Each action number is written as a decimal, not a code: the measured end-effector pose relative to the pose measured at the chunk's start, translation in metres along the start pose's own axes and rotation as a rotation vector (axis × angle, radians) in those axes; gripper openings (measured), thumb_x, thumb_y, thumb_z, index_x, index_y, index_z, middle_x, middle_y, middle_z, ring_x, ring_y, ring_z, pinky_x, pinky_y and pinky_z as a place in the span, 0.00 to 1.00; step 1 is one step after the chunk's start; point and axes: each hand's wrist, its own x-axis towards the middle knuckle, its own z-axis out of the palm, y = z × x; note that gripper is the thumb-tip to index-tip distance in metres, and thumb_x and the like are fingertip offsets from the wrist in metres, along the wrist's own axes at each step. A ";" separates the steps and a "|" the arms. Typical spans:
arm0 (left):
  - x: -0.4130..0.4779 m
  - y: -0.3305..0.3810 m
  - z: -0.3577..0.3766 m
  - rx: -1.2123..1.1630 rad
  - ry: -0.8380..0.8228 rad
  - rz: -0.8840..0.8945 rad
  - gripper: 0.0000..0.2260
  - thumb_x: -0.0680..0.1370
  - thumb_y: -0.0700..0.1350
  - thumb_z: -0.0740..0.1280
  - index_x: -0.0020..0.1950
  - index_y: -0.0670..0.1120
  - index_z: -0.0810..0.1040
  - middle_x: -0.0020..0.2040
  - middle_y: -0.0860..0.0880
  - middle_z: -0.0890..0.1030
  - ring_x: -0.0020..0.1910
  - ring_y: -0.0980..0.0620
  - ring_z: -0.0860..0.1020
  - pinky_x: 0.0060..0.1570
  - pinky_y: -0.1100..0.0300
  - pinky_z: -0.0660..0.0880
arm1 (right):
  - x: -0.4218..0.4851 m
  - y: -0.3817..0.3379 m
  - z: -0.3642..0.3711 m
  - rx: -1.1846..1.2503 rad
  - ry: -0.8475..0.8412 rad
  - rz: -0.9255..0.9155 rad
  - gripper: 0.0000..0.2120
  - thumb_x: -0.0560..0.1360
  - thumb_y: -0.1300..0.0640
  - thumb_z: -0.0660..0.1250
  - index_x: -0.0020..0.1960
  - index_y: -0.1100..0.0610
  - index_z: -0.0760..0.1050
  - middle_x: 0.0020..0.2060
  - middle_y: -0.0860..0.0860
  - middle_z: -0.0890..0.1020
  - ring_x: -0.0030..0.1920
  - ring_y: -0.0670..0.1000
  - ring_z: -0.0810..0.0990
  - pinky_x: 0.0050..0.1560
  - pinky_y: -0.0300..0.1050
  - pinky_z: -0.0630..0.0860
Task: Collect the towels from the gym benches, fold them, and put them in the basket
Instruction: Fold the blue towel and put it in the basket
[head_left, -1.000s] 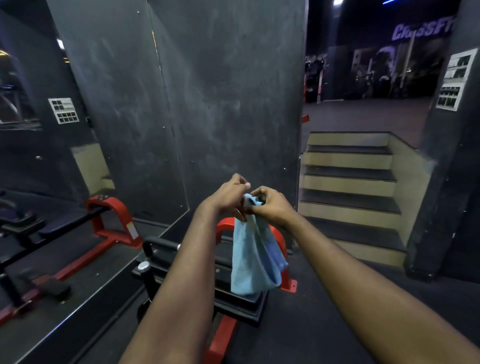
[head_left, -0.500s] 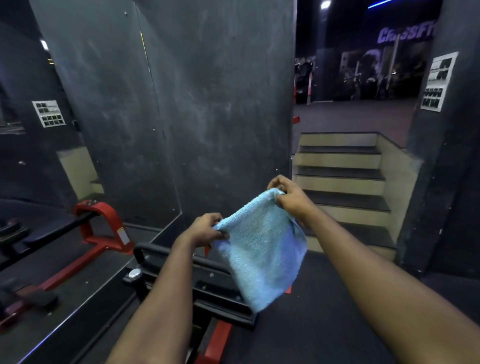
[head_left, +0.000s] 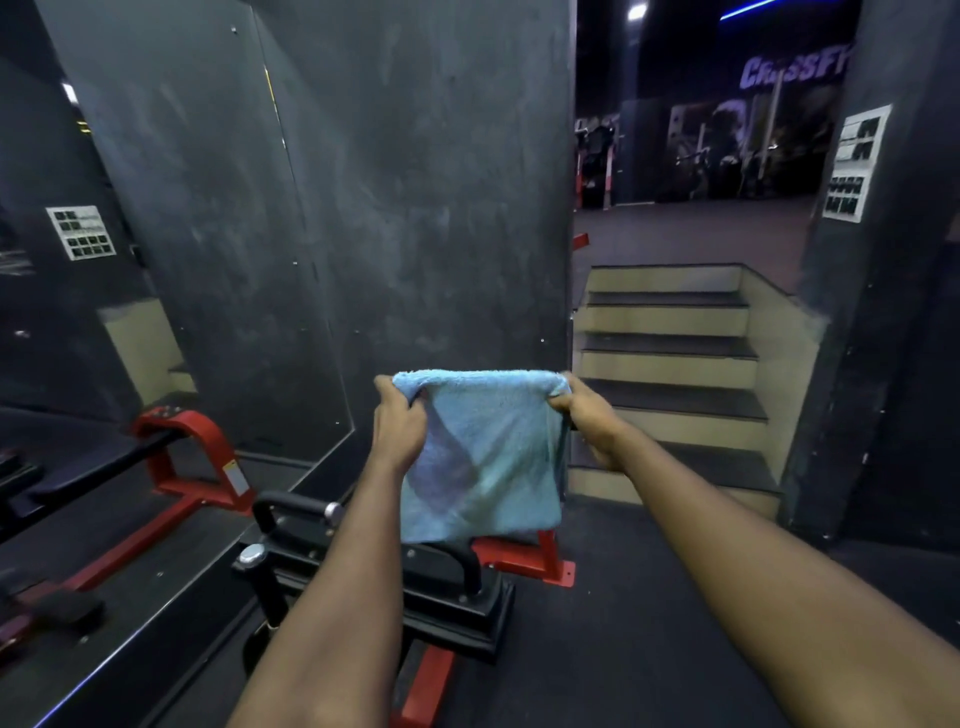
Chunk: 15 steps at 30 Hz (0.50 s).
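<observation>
Facing a big dark wall (head_left: 415, 208), with pale-fronted steps (head_left: 670, 358) climbing away on its right. Looking down, nearer, on a black and red gym bench (head_left: 452, 603), seen lengthwise. Holding a light blue towel (head_left: 488, 457) up in the air above the far end of that bench, apparently clear of it, hung flat and square to the camera. Pulled taut along the top edge, most likely to smooth the cloth and line up the corners before the next fold. Judged to be partway through folding, going by a darker doubled patch low in the cloth, though impossible to count the layers. Gripped firmly at the 2 top corners: by the left hand (head_left: 397, 431) at the left corner, fingers curled over the edge and bunching the cloth into the palm; by the right hand (head_left: 587, 415) at the right corner, pinching the edge with fingers wrapped out of sight behind. Reaching well forward with both arms nearly straight, wrists level, spread as wide as the towel. No basket anywhere in view, so still to be found after folding.
</observation>
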 end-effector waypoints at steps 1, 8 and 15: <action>-0.003 0.000 0.004 0.020 -0.031 -0.034 0.11 0.80 0.44 0.63 0.57 0.43 0.62 0.56 0.35 0.78 0.57 0.35 0.76 0.48 0.55 0.68 | 0.000 0.000 -0.001 -0.008 0.012 -0.031 0.12 0.75 0.68 0.59 0.53 0.55 0.73 0.43 0.52 0.78 0.43 0.48 0.76 0.39 0.38 0.72; -0.029 0.016 0.042 0.042 0.020 0.158 0.13 0.81 0.45 0.60 0.61 0.50 0.58 0.44 0.38 0.80 0.43 0.34 0.79 0.43 0.42 0.76 | -0.019 0.027 -0.030 -0.128 0.325 -0.098 0.11 0.78 0.59 0.61 0.57 0.46 0.71 0.47 0.57 0.82 0.46 0.56 0.80 0.45 0.47 0.74; -0.040 0.031 0.075 -0.041 -0.060 0.229 0.14 0.81 0.44 0.62 0.62 0.48 0.60 0.48 0.39 0.81 0.46 0.38 0.80 0.42 0.49 0.75 | -0.044 0.042 -0.063 -0.219 0.447 -0.100 0.08 0.80 0.57 0.59 0.55 0.45 0.66 0.40 0.54 0.80 0.37 0.52 0.76 0.37 0.45 0.70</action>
